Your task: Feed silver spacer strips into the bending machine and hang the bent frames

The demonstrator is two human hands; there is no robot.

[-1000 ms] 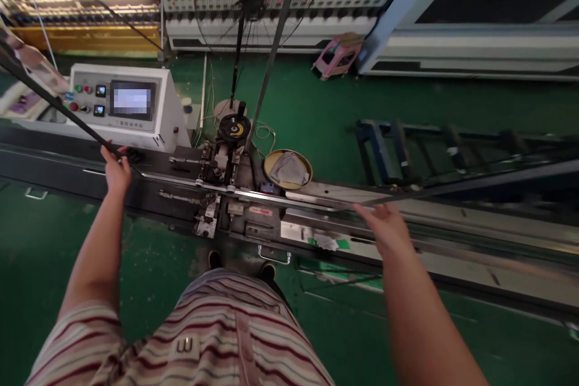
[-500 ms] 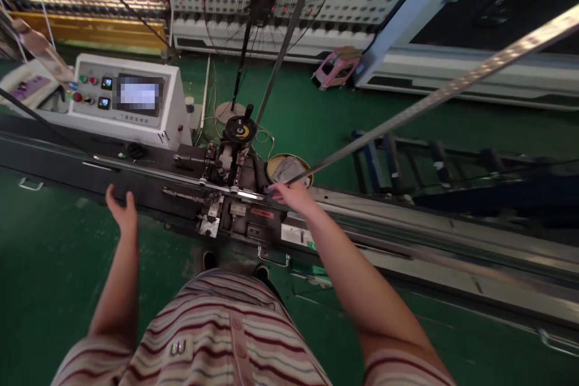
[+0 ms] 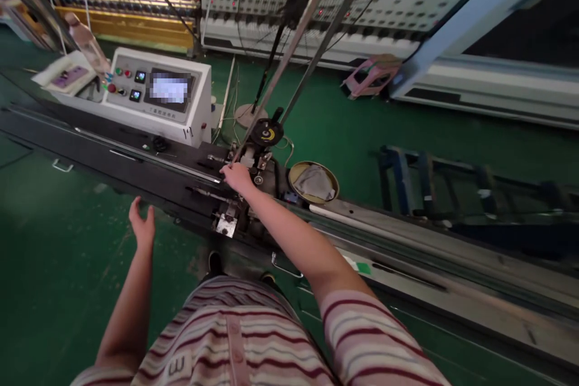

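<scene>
Metal strip (image 3: 295,42): long, thin and grey, it leans up from the bench (image 3: 172,184) to the top of the view, crossing in front of the fan (image 3: 298,0); its low end is at the right hand.
Right hand (image 3: 237,178): its grip is clamped on the low end of the metal strip, finger and thumb together, over the middle of the bench; the arm reaches across in front of the body.
Left hand (image 3: 142,224): its grip is apart, thumb and fingers spread with nothing in them, over the green floor (image 3: 325,132) just by the near edge of the bench.
Shiny rail (image 3: 181,167): runs along the left part of the bench, and its right end is just beside the right hand.
Black wheel (image 3: 268,132): just behind the right hand, with a yellow mark and a knob on it.
Grey pole (image 3: 325,48): tilts up behind the metal strip.
White box (image 3: 201,108): at the back of the bench on the left, with buttons and a screen (image 3: 169,90) too blurry to read.
Bottle (image 3: 85,42): tilted, by the left side of the white box.
Round tin (image 3: 295,176): right of the wheel, with a grey cloth (image 3: 315,183) in it.
Pink stool (image 3: 373,75): on the floor, well behind the tin.
Blue rack (image 3: 402,181): low down, right of the tin.
Striped shirt (image 3: 244,338): on the person, who stands at the bench.
</scene>
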